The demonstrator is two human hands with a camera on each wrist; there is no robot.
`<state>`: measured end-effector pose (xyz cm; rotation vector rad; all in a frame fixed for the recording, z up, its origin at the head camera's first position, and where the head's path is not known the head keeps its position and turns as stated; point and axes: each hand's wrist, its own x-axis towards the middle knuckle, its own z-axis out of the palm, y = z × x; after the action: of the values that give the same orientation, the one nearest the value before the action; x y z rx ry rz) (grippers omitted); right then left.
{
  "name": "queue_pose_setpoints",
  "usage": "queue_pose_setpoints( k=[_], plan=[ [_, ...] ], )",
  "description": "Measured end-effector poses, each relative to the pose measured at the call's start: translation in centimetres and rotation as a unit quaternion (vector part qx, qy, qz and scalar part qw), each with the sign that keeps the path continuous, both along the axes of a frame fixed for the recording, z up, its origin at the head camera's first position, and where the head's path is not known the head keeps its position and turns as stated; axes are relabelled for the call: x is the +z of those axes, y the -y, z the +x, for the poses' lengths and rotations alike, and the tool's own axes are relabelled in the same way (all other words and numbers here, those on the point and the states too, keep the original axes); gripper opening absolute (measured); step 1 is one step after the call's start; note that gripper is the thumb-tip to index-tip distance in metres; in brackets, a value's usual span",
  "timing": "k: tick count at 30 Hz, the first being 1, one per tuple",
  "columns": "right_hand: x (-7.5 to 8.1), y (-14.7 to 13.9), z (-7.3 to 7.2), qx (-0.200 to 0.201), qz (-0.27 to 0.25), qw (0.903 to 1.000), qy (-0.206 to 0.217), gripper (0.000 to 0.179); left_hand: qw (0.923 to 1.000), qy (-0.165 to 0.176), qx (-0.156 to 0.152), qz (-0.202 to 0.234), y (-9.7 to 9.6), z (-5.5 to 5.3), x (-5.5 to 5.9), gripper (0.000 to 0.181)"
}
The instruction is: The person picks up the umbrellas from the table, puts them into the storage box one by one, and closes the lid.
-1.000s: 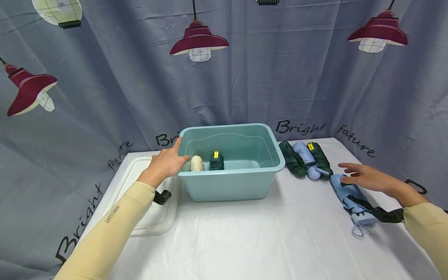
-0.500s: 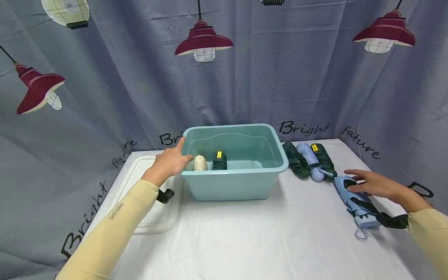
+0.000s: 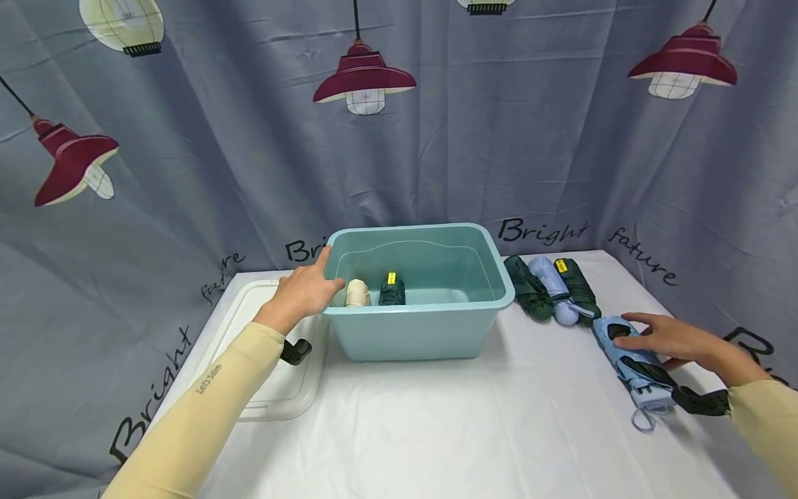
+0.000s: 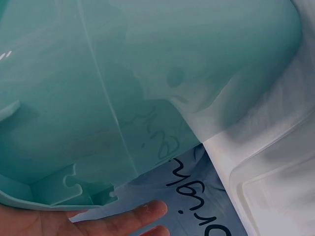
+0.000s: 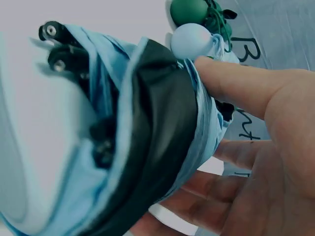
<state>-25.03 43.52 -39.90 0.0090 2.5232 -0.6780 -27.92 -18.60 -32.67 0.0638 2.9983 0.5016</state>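
Note:
On the right of the table, my right hand grips a light blue folded umbrella, thumb on one side and fingers round the other. Its fabric is loosely gathered, with black lining and rib ends showing in the right wrist view. My left hand rests at the left rim of a teal plastic bin, thumb over the rim. In the left wrist view its straight fingers lie outside the bin, below the rim. A cream folded umbrella and a dark one with a yellow tag stand inside the bin.
Two dark green folded umbrellas, one on each side of a lavender one, lie right of the bin. A white lid lies flat under my left forearm. Grey curtain hangs behind the white-covered table.
My right hand has come down over the light blue umbrella and its thumb and fingers have closed round it. The left hand stays at the bin's rim. The head view has shifted slightly.

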Motion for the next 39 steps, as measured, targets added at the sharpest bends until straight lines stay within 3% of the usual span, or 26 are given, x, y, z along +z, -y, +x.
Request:
queue_pose_setpoints(
  k=[6, 20, 32, 39],
  plan=[
    [-0.4, 0.4, 0.8, -0.006, -0.007, 0.9998, 0.015, 0.107, 1.0, -0.001, -0.005, -0.004, -0.2, -0.1, 0.2, 0.084],
    [-0.8, 1.4, 1.4, -0.018, 0.016, 0.9997, -0.001, 0.112, 0.9996, 0.006, -0.007, -0.028, -0.1, 0.1, -0.1, 0.085],
    [-0.2, 1.1, 1.7, -0.022, -0.007, 0.9997, 0.008, 0.106, 0.9998, 0.013, -0.01, -0.011, -0.3, -0.1, 0.0, 0.085],
    [1.1, 1.5, 1.4, 0.002, -0.02, 0.9997, -0.017, 0.099, 0.9998, 0.014, -0.004, -0.011, 0.0, -0.2, -0.1, 0.084]
  ],
)
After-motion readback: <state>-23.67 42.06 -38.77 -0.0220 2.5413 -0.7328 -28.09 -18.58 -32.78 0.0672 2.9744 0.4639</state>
